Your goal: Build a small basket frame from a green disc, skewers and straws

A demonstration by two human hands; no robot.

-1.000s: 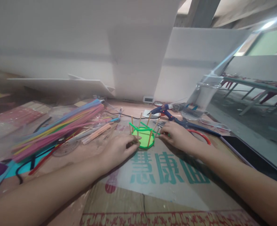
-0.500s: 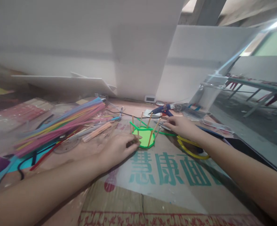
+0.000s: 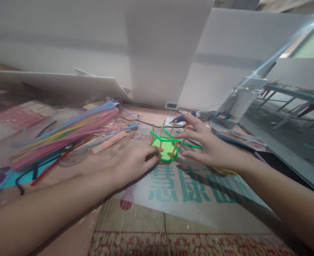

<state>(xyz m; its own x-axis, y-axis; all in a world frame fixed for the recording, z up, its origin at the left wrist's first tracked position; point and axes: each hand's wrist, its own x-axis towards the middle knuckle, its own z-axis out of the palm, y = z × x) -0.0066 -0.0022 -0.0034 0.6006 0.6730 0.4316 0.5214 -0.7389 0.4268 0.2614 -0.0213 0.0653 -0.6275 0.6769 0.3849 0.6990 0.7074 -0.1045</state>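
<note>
A small basket frame (image 3: 168,151) stands on the table, with a light green round base edged in green and several upright wooden sticks around it. A green pipe cleaner (image 3: 170,139) runs along the sticks, and its loose end stretches out to the right. My left hand (image 3: 135,161) is closed on the frame's near left side, its fingertips at the base and a stick. On the right, my right hand (image 3: 207,142) is open with fingers spread, close beside the sticks. A yellow handle loop (image 3: 227,171) shows partly under my right wrist.
Bundled coloured pipe cleaners (image 3: 74,131) lie on the left, with glue sticks (image 3: 110,142) beside them. Behind the frame are a blue glue gun (image 3: 178,120) and a small white display (image 3: 171,105). A clear container (image 3: 234,110) stands at the back right.
My right hand has moved off the flat thing beside the frame, toward the sticks, and its fingers have spread. My left hand keeps its hold. The view has tilted slightly down.
</note>
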